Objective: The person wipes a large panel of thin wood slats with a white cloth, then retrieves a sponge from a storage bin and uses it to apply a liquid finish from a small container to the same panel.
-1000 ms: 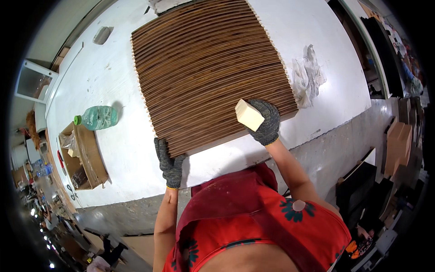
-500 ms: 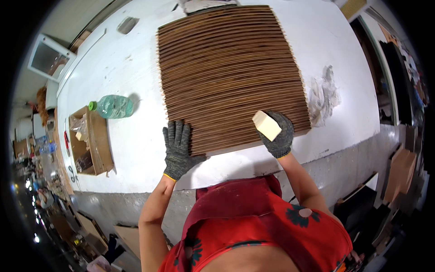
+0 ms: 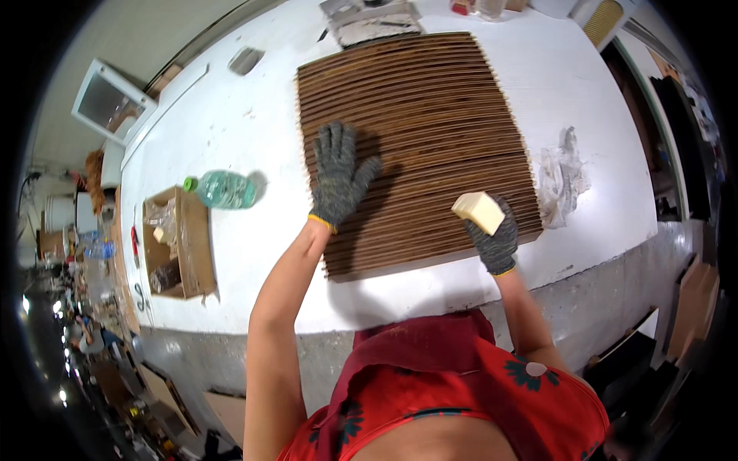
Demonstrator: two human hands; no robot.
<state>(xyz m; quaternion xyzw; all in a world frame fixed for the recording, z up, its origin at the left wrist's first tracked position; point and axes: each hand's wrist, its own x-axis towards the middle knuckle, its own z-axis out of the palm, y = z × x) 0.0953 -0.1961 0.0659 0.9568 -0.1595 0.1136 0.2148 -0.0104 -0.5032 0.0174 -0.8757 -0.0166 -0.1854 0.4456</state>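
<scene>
A wide stack of dark brown wooden strips [image 3: 419,115], laid side by side, covers the middle of the white table. My left hand [image 3: 338,175], in a dark grey knit glove with a yellow cuff, is open with fingers spread over the left part of the strips. Its shadow falls to the right; whether the palm touches them, I cannot tell. At the near right corner my right hand [image 3: 496,247], gloved alike, is closed round a pale cream block [image 3: 480,212]. The block's far end sticks out past the fingers, and the hand hides the rest.
Left of the strips lies a green-tinted plastic bottle [image 3: 225,190] beside a cardboard box [image 3: 197,246] with small items. Scissors [image 3: 140,296] and a red-handled tool [image 3: 134,246] are near the table's left edge. Crumpled clear plastic [image 3: 561,184] lies on the right. A grey tray [image 3: 375,31] stands behind.
My left hand has moved from the near left corner up and over the strips. My right hand keeps the block near the right corner. The whole view has shifted slightly.
</scene>
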